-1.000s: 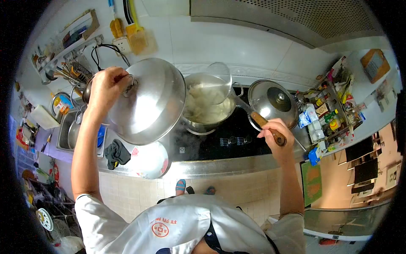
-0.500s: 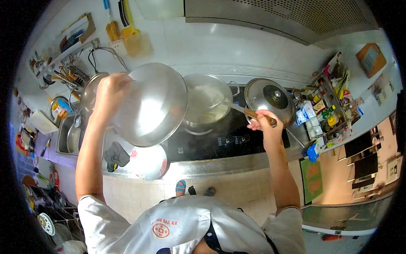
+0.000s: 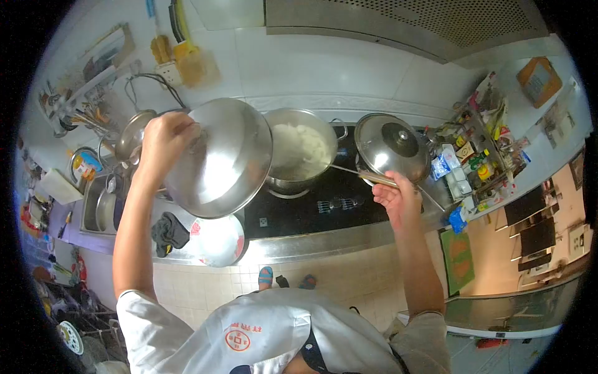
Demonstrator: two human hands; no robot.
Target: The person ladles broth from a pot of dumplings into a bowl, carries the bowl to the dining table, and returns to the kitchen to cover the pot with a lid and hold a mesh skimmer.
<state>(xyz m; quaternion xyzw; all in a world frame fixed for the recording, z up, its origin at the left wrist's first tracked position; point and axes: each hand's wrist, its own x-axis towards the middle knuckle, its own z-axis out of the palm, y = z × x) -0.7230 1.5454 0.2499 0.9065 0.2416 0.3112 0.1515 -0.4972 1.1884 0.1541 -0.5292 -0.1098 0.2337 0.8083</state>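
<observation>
My left hand (image 3: 167,140) grips a large domed steel pot lid (image 3: 221,165), raised and tilted to the left of the pot. My right hand (image 3: 398,196) is closed round a wooden-handled cooking utensil (image 3: 374,179). Its thin metal shaft reaches left to the rim of the steel pot (image 3: 293,184); I cannot make out its head. Pale, lumpy pieces of food (image 3: 305,142) lie in cloudy liquid inside this pot, which stands on the black cooktop (image 3: 299,212). Beside my right hand sits a second pan covered by a lid with a dark centre (image 3: 392,146).
A white plate with red patterns (image 3: 217,240) and a dark cloth (image 3: 169,234) lie on the front counter at left, near the sink (image 3: 98,202). Bottles and packets crowd a rack (image 3: 479,162) at right. The range hood (image 3: 405,31) hangs above.
My right hand has turned and shifted slightly down, and the utensil's shaft has moved back from over the pot's middle to its right rim. Less steam shows; the lid remains raised.
</observation>
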